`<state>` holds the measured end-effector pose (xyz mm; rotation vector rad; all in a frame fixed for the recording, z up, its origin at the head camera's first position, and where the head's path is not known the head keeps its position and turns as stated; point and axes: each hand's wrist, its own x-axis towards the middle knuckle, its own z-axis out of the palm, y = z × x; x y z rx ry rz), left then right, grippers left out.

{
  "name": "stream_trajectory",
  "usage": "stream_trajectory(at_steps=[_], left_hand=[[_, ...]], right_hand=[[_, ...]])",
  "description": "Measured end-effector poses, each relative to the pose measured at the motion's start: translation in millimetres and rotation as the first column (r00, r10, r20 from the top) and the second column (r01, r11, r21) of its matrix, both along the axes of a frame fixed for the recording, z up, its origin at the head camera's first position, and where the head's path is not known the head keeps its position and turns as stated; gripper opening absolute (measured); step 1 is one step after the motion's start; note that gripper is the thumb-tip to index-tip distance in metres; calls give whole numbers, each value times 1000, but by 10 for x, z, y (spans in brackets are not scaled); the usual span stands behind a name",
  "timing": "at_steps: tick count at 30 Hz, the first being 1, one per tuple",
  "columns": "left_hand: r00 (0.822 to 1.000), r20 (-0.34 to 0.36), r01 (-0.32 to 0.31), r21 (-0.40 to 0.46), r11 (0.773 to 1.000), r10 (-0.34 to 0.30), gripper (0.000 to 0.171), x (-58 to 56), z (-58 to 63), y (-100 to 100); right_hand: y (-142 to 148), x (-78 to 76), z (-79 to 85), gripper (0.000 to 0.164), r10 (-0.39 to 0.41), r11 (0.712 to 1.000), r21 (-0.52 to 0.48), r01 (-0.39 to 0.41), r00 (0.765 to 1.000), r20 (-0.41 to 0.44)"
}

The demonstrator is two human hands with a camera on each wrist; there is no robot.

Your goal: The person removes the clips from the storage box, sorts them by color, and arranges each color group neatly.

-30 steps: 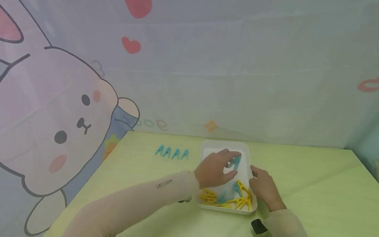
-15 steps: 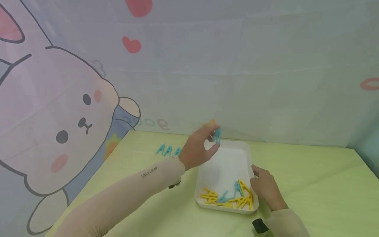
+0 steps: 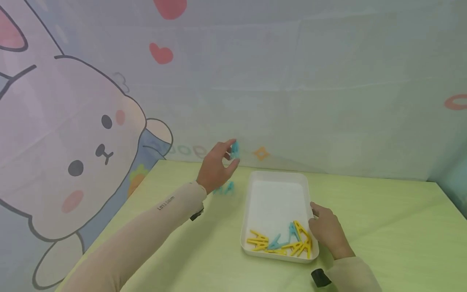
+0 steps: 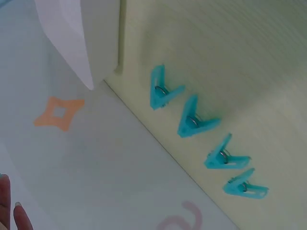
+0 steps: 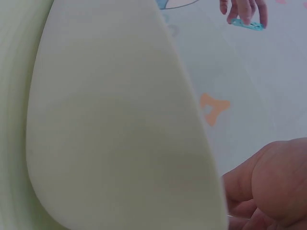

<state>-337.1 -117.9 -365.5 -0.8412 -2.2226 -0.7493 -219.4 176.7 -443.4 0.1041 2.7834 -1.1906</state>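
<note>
Between thumb and fingers, my left hand (image 3: 216, 168) pinches a light blue clothespin (image 3: 235, 150), raised above the table's back edge. The right wrist view also catches this clothespin (image 5: 247, 24) at its top. Below the left hand, several blue clothespins (image 4: 193, 120) lie in a row on the table, clear in the left wrist view and partly covered by the arm in the head view. My right hand (image 3: 329, 230) grips the right rim of a white tray (image 3: 279, 175). Several yellow clothespins (image 3: 258, 241) and a few blue clothespins (image 3: 293, 232) lie at the tray's near end.
A pale green tabletop (image 3: 383, 219) carries everything. Directly behind it hangs a printed cloth backdrop (image 3: 346, 101) with a cartoon rabbit at the left. The tray stands right of the clothespin row.
My left hand has lifted the blue clothespin out over the tray and carried it left, above the row. The right hand keeps its grip on the tray, which has barely moved.
</note>
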Motion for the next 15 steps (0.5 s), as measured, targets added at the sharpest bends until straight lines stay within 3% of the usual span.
stream_trajectory(at_steps=[15], left_hand=[[976,44,-212,-39,977,213,51,-272,-203,-631]], right_hand=[[24,-19,-27,55,24,1000,15,-23,999,-41]])
